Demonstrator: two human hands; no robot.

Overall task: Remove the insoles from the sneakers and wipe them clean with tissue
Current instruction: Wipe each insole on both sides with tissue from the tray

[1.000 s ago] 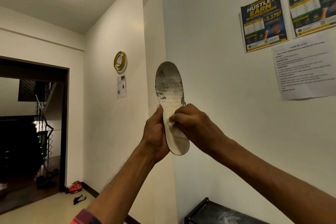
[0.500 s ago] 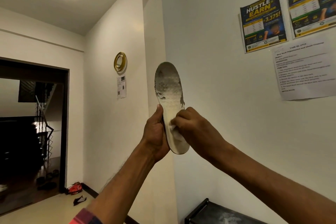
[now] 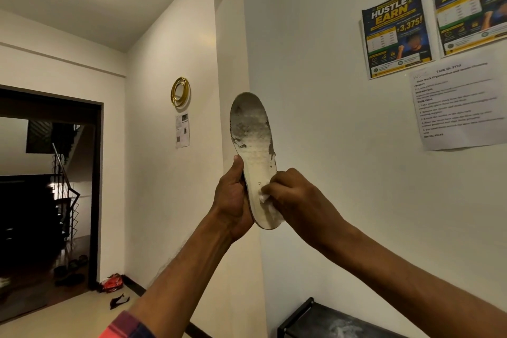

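Your left hand (image 3: 233,200) grips the upright insole (image 3: 255,156) by its lower edge, fingers hidden behind it. Your right hand (image 3: 296,197) pinches tissue (image 3: 264,197) against its heel; most of the tissue is covered.

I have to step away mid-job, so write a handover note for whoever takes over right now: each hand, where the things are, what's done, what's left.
Left hand: grips the insole by its lower half and holds it upright in front of the wall.
Right hand: pinches the tissue and presses it on the insole's lower part.
Done: this insole is out of its sneaker. Its heel end looks pale.
Left: the toe half shows grey grime, so wipe there next. The second insole and the sneakers are not in view, so check them.
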